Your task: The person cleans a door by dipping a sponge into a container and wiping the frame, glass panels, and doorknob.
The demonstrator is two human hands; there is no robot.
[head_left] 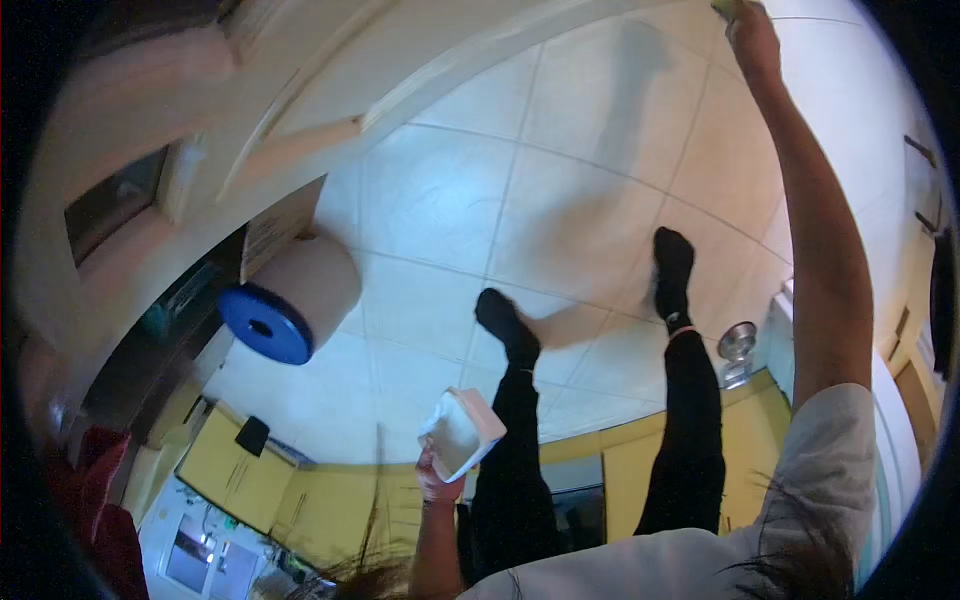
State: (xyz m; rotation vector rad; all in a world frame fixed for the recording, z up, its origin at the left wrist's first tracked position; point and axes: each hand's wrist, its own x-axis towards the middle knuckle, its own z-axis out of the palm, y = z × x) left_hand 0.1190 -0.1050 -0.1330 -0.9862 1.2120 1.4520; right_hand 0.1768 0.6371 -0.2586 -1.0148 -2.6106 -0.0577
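Seen from my remote head view, the left grip (438,485) is closed on the near end of a white tub (487,415), which sits just ahead of it, beside the left leg (512,465). The tub's mouth tilts toward my camera; its longer side appears to run away from the grip, toward the feet. The right grip (752,42), at full reach far ahead and to the right, is closed about a small green thing (723,7). Open tiled floor (450,200) extends ahead of the left grip, bounded on the far left by cream woodwork (300,100); a blue-ended cylinder (268,325) stands to that grip's left and ahead. The upper frame edge cuts off the green thing, so I cannot identify it or its axis; the left fingers' far side and the tub's underside are hidden.
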